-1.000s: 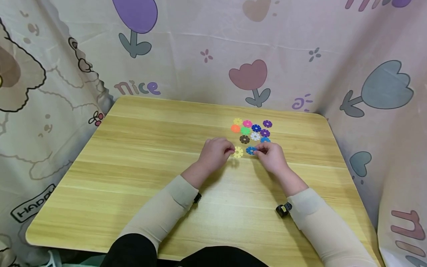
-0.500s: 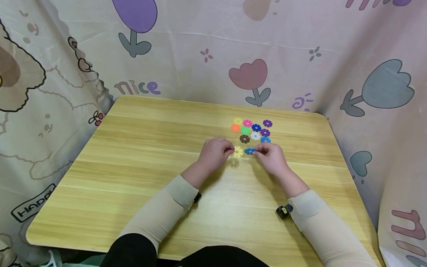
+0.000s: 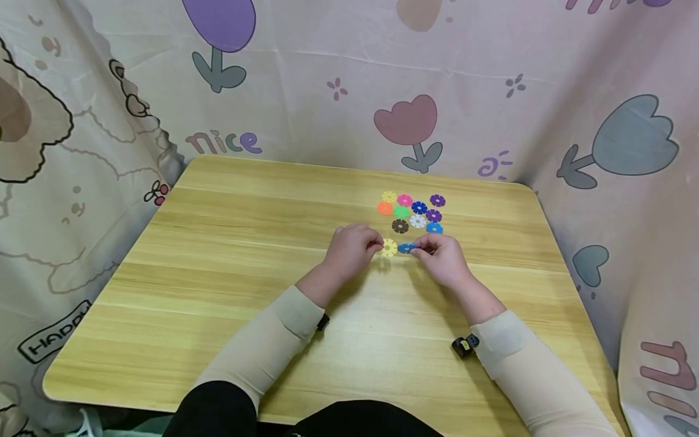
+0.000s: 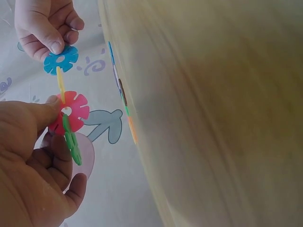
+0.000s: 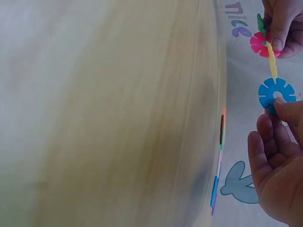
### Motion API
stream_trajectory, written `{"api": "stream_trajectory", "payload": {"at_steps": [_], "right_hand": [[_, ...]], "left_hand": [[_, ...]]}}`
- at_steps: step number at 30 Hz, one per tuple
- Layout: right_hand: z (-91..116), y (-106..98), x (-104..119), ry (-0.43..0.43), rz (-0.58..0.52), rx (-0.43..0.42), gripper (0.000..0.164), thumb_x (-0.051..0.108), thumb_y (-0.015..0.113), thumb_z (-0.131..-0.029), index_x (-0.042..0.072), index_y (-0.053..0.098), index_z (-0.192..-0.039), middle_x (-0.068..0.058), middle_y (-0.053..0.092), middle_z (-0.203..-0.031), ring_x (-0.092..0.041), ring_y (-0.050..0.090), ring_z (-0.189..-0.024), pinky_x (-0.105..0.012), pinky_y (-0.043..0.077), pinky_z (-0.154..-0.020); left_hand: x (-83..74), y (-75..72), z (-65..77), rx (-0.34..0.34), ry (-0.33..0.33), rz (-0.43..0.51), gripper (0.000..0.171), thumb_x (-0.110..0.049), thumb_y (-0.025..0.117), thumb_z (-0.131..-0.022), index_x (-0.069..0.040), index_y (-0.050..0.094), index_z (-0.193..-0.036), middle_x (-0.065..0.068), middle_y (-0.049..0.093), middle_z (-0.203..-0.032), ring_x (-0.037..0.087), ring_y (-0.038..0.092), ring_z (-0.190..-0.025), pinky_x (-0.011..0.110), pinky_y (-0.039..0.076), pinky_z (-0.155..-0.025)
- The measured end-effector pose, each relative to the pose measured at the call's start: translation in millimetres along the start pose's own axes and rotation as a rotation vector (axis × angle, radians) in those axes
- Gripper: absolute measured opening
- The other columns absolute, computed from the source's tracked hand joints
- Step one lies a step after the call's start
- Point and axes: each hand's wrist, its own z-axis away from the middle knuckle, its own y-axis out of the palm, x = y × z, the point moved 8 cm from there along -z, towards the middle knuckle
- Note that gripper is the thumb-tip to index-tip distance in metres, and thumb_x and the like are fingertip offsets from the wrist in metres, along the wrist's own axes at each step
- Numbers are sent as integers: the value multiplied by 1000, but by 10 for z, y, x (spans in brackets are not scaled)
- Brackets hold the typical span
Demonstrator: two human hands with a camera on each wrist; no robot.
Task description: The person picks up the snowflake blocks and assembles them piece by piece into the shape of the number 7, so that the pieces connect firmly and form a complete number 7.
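Observation:
My left hand (image 3: 352,250) pinches a pink notched plastic disc (image 4: 79,105), a snowflake-type building piece. Slotted into the pink piece are a green disc (image 4: 72,144) and a yellow disc (image 3: 389,247), both set crosswise to it. My right hand (image 3: 445,258) holds a blue notched disc (image 5: 272,92) between thumb and fingertips. Its slotted edge meets the far end of the yellow disc, the two at an angle to each other. Both hands are raised above the table. In the head view the pink and green pieces are hidden behind the left hand.
Beyond the hands, several loose notched discs lie flat on the wooden table (image 3: 246,243), among them an orange disc (image 3: 385,208), a brown disc (image 3: 400,226), a white disc (image 3: 417,221) and another blue disc (image 3: 434,228). A patterned curtain (image 3: 306,109) surrounds the table's back and sides.
My right hand has shifted slightly left, bringing the blue disc up to the yellow one. The blue disc has tilted and looks flatter in the head view. My left hand has stayed nearly still.

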Motion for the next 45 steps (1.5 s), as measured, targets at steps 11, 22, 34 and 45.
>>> {"api": "stream_trajectory", "payload": {"at_steps": [11, 22, 34, 45], "right_hand": [[-9, 31, 19, -22, -26, 6, 6, -4, 77, -93, -6, 76, -98, -15, 75, -89, -20, 61, -77, -21, 51, -66], [-8, 61, 25, -21, -35, 1, 4, -4, 77, -93, -4, 76, -97, -12, 75, -87, -20, 62, -76, -23, 52, -66], [20, 34, 73, -12, -59, -22, 4, -5, 77, -93, -1, 78, -95, -13, 75, -86, -20, 62, -75, -21, 52, -64], [18, 46, 92, -12, -86, -11, 4, -3, 77, -93, -5, 77, -97, -15, 76, -89, -19, 64, -75, -21, 54, -64]], "left_hand": [[-8, 4, -8, -3, 10, -6, 11, -27, 74, -101, -19, 82, -99, -5, 75, -101, 19, 68, -100, 47, 45, -95], [-32, -23, -4, -12, 21, -1, 10, -26, 76, -101, -18, 82, -98, -4, 75, -98, 19, 68, -96, 45, 45, -92], [-62, -75, 14, -48, 51, 16, 10, -24, 77, -100, -17, 84, -99, -3, 76, -94, 19, 69, -93, 44, 47, -91], [-86, -102, 33, -88, 72, 49, 10, -22, 77, -99, -14, 84, -97, 0, 78, -94, 21, 71, -92, 46, 52, -91]]}}
